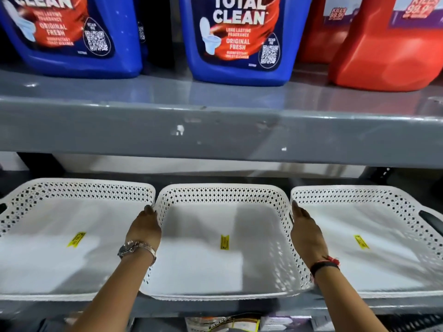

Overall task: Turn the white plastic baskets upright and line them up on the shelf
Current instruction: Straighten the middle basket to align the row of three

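Note:
Three white perforated plastic baskets stand upright side by side on the lower grey shelf (215,307). The left basket (60,255) and the right basket (374,255) each have a yellow sticker inside. The middle basket (215,255) sits between my hands. My left hand (143,226) presses against its left wall, fingers at the rim. My right hand (306,231) lies along its right wall, fingers at the handle slot. Whether the fingers curl round the rims is hidden.
An upper grey shelf (215,130) overhangs the baskets closely. On it stand blue toilet-cleaner jugs (239,39) and red jugs (388,44). Packets lie on a level below (227,324). The baskets nearly touch one another.

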Motion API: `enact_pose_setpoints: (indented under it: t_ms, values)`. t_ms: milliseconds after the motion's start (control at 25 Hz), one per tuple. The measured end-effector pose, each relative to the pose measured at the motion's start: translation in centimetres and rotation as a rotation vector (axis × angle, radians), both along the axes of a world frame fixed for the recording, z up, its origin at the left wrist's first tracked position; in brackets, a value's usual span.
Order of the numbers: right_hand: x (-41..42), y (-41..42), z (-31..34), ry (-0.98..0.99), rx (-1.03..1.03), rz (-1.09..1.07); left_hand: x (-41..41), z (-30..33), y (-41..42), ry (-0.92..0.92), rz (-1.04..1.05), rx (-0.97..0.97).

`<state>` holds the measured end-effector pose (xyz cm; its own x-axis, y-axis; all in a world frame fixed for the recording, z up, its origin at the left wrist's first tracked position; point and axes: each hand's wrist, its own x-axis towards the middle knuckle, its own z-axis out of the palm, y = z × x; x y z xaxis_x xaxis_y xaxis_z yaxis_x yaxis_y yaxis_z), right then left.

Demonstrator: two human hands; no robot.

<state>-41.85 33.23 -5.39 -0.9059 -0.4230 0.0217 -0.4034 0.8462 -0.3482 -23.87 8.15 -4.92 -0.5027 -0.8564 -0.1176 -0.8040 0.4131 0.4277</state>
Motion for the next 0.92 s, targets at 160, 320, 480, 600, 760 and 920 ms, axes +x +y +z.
enact_pose_setpoints:
  t_ms: [160, 320, 480, 600, 760, 920]
  values:
    - [-0.6, -0.3, -0.3, 0.001, 0.009, 0.002, -0.6, -0.5, -0.5, -0.063, -0.049, -0.037]
    - [-2.6, -1.6, 0.0, 0.02, -0.02, -0.003, -2.4, -0.3, -1.5, -0.043, -0.075, -0.108]
    - [-4.8, -3.3, -0.1, 0.031, 0.007, 0.011, -4.6, -0.3, -2.9, -0.016, -0.098, -0.129]
    - [-5.5, -3.8, -0.1, -0.003, 0.0, -0.018, -5.1, -0.4, -3.4, -0.004, -0.077, -0.132]
    - [-5.1, -3.5, 0.0, 0.001, -0.037, -0.022, -4.9, -0.3, -3.1, 0.025, -0.082, -0.113]
    - [-3.7, -2.6, 0.2, -0.004, -0.063, -0.004, -3.7, -0.4, -2.2, 0.023, -0.08, -0.102]
